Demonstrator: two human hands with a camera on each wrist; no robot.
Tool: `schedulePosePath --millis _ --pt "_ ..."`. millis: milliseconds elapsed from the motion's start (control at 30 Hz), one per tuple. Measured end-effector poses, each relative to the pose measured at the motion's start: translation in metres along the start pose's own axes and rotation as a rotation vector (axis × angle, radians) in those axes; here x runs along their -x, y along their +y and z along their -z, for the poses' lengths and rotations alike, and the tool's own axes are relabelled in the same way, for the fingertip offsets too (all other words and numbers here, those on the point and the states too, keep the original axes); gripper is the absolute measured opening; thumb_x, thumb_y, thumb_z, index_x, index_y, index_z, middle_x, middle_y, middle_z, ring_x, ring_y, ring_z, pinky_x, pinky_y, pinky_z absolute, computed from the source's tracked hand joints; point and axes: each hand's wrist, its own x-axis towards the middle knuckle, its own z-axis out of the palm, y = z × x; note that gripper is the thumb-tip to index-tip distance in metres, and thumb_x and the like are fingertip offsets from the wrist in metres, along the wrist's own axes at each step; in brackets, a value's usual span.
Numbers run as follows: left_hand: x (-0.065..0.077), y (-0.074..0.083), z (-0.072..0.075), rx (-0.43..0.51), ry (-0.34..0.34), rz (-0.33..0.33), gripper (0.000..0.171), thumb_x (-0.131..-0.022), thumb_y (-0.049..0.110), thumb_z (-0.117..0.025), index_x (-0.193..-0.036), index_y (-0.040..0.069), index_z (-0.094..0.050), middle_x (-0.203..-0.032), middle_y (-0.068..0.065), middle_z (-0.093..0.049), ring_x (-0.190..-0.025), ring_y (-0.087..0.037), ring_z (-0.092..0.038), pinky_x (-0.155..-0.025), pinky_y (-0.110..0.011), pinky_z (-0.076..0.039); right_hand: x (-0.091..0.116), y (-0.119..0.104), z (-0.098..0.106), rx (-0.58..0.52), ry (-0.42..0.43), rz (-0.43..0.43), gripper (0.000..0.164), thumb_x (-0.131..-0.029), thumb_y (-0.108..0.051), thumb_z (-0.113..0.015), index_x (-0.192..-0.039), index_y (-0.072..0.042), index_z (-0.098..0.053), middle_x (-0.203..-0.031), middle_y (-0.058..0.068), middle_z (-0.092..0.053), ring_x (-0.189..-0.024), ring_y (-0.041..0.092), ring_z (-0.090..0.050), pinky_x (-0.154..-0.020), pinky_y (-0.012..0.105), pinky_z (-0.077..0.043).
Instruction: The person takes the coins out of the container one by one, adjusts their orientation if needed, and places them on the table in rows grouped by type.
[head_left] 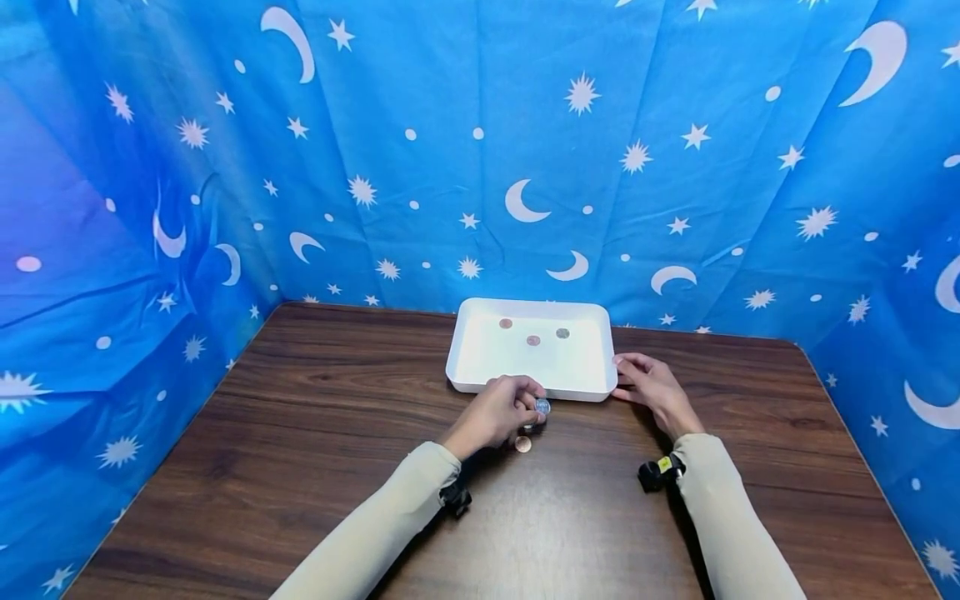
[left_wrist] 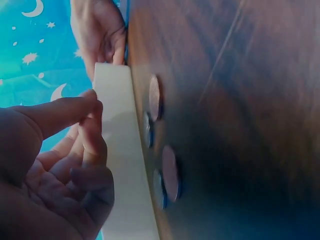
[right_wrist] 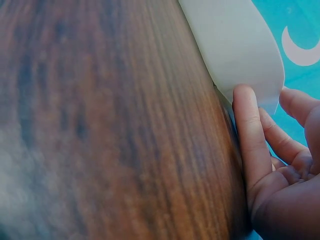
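My left hand is just in front of the white tray, pinching a silver coin between thumb and index finger. From the left wrist, the coin is hidden behind the touching fingertips. Below the hand on the table lie a copper coin, another copper coin and silver coins, partly covered in the head view. My right hand holds the tray's right side near its front corner, one finger low against the outer wall and another at the rim.
Inside the tray lie two copper-coloured coins and a greyish coin. The tray sits near the back edge of the dark wooden table. A blue curtain with moons and stars hangs behind and at the sides.
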Motion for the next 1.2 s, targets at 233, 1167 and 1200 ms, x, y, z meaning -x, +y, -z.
schedulePosePath --millis 233,1167,1200 --pt "0.003 0.0 -0.02 -0.247 0.048 -0.007 0.018 -0.089 0.019 -0.087 -0.1 0.02 -0.073 -0.075 0.016 -0.067 -0.059 -0.004 -0.061 -0.07 -0.028 -0.051 0.005 0.004 -0.003 -0.017 0.004 0.027 0.054 -0.112 -0.024 -0.055 -0.152 0.01 -0.043 -0.131 0.018 -0.055 -0.095 0.008 -0.064 -0.083 0.023 -0.059" --pt "0.017 -0.012 -0.051 -0.475 0.256 -0.041 0.014 -0.086 0.026 -0.09 -0.097 0.026 -0.084 -0.081 0.016 -0.071 -0.072 -0.008 -0.066 -0.063 -0.034 -0.053 0.017 0.02 -0.014 -0.001 0.044 0.096 0.055 -0.112 -0.023 -0.054 -0.154 0.01 -0.041 -0.127 0.016 -0.059 -0.093 0.005 -0.066 -0.083 0.022 -0.059" --pt "0.018 -0.013 -0.051 -0.481 0.259 -0.048 0.013 -0.086 0.026 -0.09 -0.098 0.025 -0.084 -0.082 0.015 -0.072 -0.073 -0.009 -0.066 -0.063 -0.034 -0.053 0.018 0.021 -0.014 0.0 0.047 0.098 0.055 -0.112 -0.024 -0.054 -0.154 0.009 -0.041 -0.127 0.016 -0.059 -0.094 0.006 -0.066 -0.083 0.022 -0.059"
